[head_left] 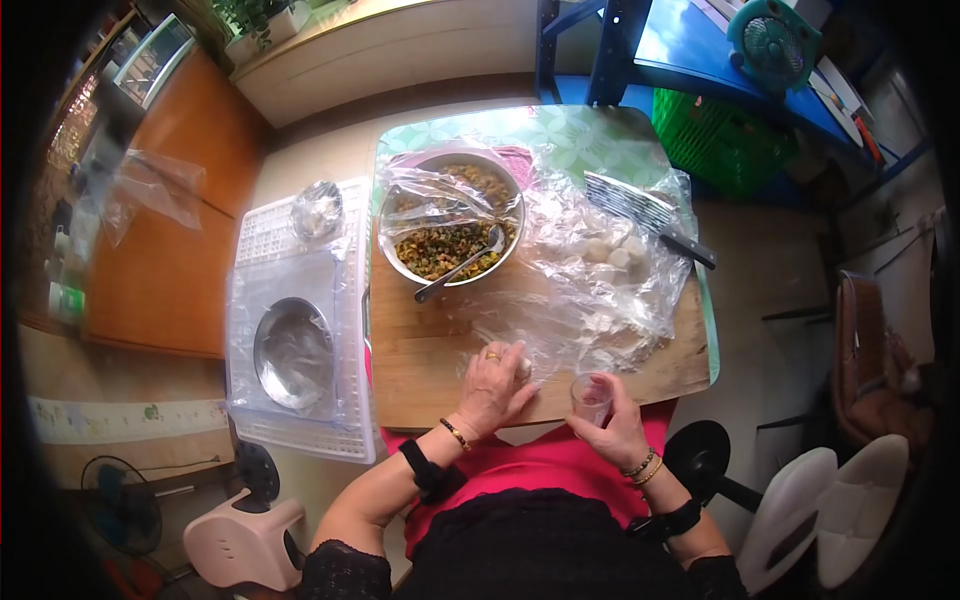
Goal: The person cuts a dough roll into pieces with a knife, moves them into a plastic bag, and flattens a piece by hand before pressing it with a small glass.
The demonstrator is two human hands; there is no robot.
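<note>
Near the front edge of the wooden board, my left hand is closed over a small pale lump of dough, mostly hidden by the fingers. My right hand is wrapped around a small clear glass at the same edge. Clear plastic film lies crumpled in front of both hands. Under it, farther back, are several pale dough balls and loose white flour. A bowl of chopped filling, partly covered with plastic, has a spoon resting in it.
A knife with a dark handle lies at the board's right, beside a striped item. On the left, a white rack holds a round metal pan under plastic. A pink stool and white chair flank me.
</note>
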